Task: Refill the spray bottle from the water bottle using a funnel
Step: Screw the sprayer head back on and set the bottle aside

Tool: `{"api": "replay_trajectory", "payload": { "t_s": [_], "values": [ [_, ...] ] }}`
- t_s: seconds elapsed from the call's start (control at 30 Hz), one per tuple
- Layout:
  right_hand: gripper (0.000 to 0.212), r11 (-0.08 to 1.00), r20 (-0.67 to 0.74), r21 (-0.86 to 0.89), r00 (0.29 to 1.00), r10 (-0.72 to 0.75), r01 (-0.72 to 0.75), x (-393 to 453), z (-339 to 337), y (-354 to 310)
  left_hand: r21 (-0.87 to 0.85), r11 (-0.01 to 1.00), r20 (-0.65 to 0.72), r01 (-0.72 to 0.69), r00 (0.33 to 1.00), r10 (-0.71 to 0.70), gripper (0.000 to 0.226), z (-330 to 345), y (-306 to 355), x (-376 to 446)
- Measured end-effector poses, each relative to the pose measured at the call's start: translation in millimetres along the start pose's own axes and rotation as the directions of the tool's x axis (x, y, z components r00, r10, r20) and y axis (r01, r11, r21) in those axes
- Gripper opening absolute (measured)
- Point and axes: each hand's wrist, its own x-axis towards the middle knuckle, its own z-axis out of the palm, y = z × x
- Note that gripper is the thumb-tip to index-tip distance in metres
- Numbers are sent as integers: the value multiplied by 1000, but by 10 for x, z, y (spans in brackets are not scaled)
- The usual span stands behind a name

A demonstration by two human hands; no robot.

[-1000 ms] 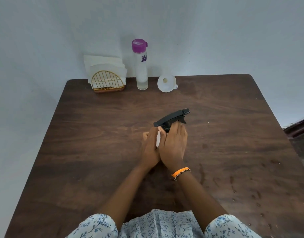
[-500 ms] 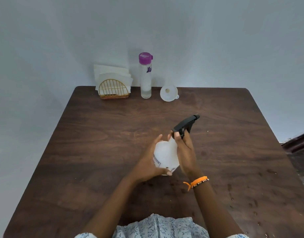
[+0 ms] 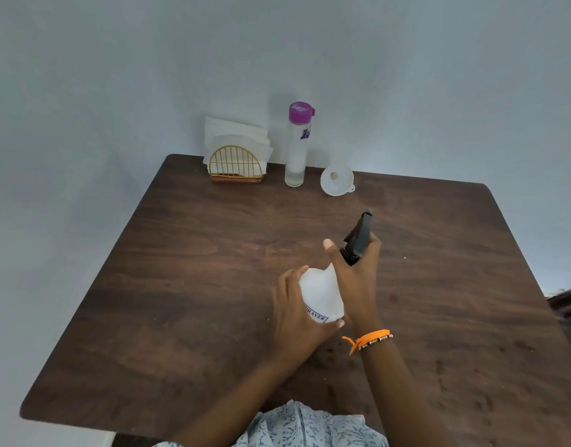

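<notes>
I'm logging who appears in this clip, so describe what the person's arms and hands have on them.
Both forearms are bare. The right wrist carries an orange cord bracelet with a knotted loose end and small dark and light beads. The left hand and right hand show no rings or gloves. At the bottom edge, a pale blue garment with a small dark leafy print is visible.

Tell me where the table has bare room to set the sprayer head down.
Bare table left of the left hand, and right of the right hand. Crowded along the far edge: napkin holder, water bottle, funnel.
</notes>
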Motion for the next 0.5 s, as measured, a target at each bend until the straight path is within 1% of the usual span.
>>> {"api": "replay_trajectory", "payload": {
  "t_s": [0.03, 0.1, 0.17, 0.23, 0.27, 0.3, 0.33, 0.37, 0.43, 0.47, 0.5],
  "values": [
    [48, 999, 0, 39, 1000, 1, -1, 21, 5, -2, -15, 1000, 7, 7, 1000, -7, 95, 31, -32, -13],
    [29, 997, -27, 77, 1000, 0, 2, 55, 22, 3, -51, 998, 47, 33, 998, -31, 88, 65, -77, -25],
    [20, 997, -38, 73, 999, 1, 2, 113, 16, 30, -20, 999, 141, 44, 989, -41, 88, 12, -91, -37],
    [21, 998, 42, 59, 999, 11, -13, 196, -13, 92, -87, 996, 201, 25, 979, -7, 78, -112, -94, -71],
    [21, 997, 111, 65, 993, 34, -42, 225, -14, 116, -129, 991, 201, 18, 980, 8, 69, -195, -81, -83],
    [20, 993, 189, 84, 979, 70, -87, 244, 4, 141, -152, 988, 176, 33, 984, -6, 59, -272, -84, -87],
    [18, 982, 278, 118, 954, 111, -148, 247, 40, 172, -171, 983, 125, 63, 991, -42, 48, -352, -84, -84],
    [17, 961, 374, 154, 914, 159, -230, 227, 94, 191, -177, 979, 53, 105, 994, -97, 38, -406, -135, -65],
    [22, 885, 551, 170, 786, 280, -434, 160, 234, 220, -132, 973, -99, 189, 974, -203, 28, -517, -268, -26],
    [25, 840, 609, 137, 714, 346, -524, 128, 306, 226, -96, 967, -153, 234, 957, -247, 27, -573, -358, -16],
    [25, 806, 643, 89, 652, 402, -585, 101, 373, 230, -58, 961, -196, 271, 941, -278, 26, -628, -444, -14]
  ]
}}
